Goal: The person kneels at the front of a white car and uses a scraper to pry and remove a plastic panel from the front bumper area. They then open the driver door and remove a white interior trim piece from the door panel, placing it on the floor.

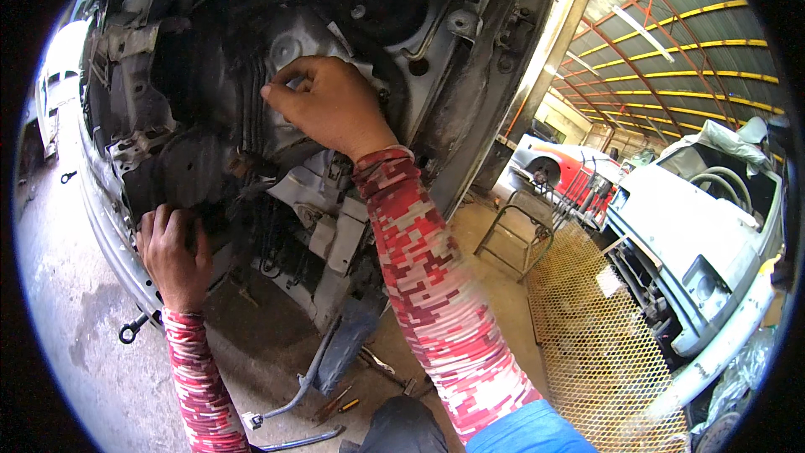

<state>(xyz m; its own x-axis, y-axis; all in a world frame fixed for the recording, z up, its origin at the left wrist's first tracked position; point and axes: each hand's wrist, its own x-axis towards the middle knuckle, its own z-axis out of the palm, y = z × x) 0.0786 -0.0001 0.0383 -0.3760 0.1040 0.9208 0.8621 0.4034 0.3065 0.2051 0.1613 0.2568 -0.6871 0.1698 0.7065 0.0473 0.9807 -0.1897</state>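
Observation:
In front of me is the stripped engine bay (285, 49) of a vehicle, grey metal with dark grime. My right hand (331, 105) is raised before its inner wall, beside a bundle of dark lines (246, 105). Thumb and forefinger are bent together in a pinch; whatever is between them, if anything, is too small to tell. My left hand (178, 256) is lower, at the front edge of the body (117, 239). Its fingers curl over that metal edge, and their tips are partly hidden in shadow. Below the right wrist are loose-looking grey brackets (335, 231).
A bent grey bar (306, 382) and a yellow-handled screwdriver (349, 405) are on the concrete below. To the right stand a metal frame stool (520, 231), a yellow expanded-metal mesh (595, 335) and a pale vehicle front (671, 235). A red and white car (562, 164) is farther back.

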